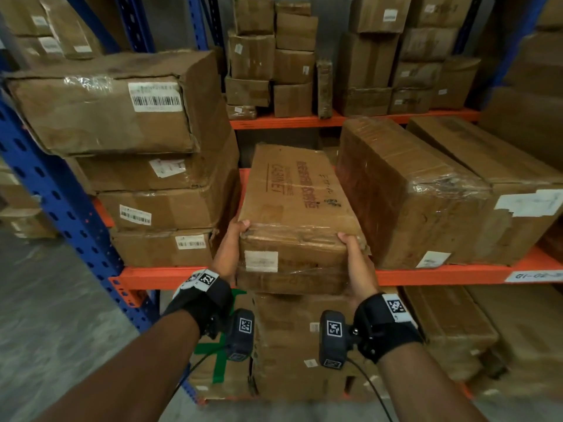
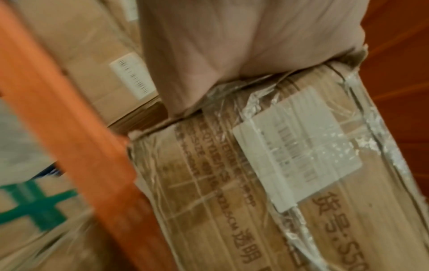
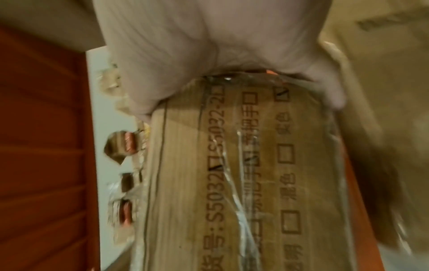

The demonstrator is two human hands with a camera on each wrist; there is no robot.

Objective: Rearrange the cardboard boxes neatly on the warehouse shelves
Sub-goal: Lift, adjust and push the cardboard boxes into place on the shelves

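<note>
Lengthwise, the cabinet box (image 1: pixel 297 208) is pointed away into the shelf (image 1: pixel 441 274) gap. Its near end is gripped by left hand (image 1: pixel 233 242) and right hand (image 1: pixel 356 254), set apart at opposite corners.

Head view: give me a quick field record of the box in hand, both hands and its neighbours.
held box: long cardboard box printed CABINET, near end overhanging the orange shelf beam
left hand: grips near-left corner
right hand: grips near-right corner
left neighbour: stack of four boxes
right neighbour: plastic-wrapped box
label: white sticker on near end face
far end: resting or lifted, cannot tell
</note>
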